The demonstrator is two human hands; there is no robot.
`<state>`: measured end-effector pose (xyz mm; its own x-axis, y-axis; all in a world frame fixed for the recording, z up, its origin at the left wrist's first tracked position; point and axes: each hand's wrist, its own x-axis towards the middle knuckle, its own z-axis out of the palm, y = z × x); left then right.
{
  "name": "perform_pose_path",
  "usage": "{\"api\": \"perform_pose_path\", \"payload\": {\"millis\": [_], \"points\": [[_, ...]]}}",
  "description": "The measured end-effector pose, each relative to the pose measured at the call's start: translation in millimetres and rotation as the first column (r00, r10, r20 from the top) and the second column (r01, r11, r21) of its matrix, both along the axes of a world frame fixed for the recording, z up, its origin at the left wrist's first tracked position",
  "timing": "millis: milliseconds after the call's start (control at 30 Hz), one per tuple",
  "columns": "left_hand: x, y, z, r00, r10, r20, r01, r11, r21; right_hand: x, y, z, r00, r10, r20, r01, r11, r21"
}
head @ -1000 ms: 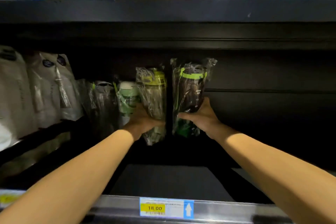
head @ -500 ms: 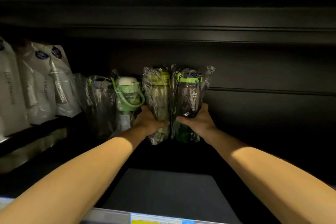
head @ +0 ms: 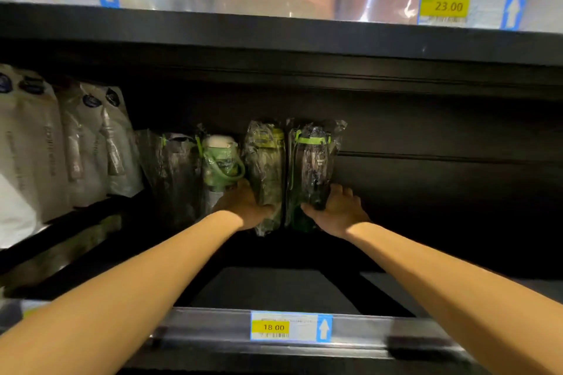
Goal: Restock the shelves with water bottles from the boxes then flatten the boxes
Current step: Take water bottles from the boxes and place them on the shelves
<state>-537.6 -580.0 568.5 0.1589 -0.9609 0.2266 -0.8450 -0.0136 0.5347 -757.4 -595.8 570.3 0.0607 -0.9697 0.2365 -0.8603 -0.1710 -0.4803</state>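
Two plastic-wrapped water bottles stand side by side deep on the dark shelf point(head: 274, 289). The olive bottle with a yellow-green lid point(head: 265, 167) has my left hand point(head: 243, 207) around its lower part, thumb across the front. To its right, the dark bottle with a green lid point(head: 313, 161) is cupped low down by my right hand point(head: 338, 211), with the fingers showing behind its right side. Left of them are a pale green bottle with a loop handle point(head: 220, 161) and another dark wrapped bottle point(head: 173, 167).
White bagged goods point(head: 61, 143) fill the shelf's left end. The shelf's right half is bare and dark. A price rail with an 18.00 tag point(head: 274, 327) runs along the front edge. The shelf above point(head: 274, 33) holds wrapped pinkish items and a 23.00 tag point(head: 447, 6).
The two bottles have been brought together and set next to the row at the back. My right hand's fingers have loosened and slid a little to the right.
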Motion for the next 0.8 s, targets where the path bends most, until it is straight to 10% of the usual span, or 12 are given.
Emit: {"api": "perform_pose_path", "payload": {"millis": [300,800], "points": [[28,159,3,0.868,0.017,0.496,0.031,0.996,-0.088,17,164,-7,0.896,-0.119,-0.428,0.073,0.99,-0.123],[77,386,-79,0.791,0.021,0.612,0.028,0.997,-0.071,80,376,-104,0.837,-0.061,-0.543,-0.043,0.983,-0.177]]}}
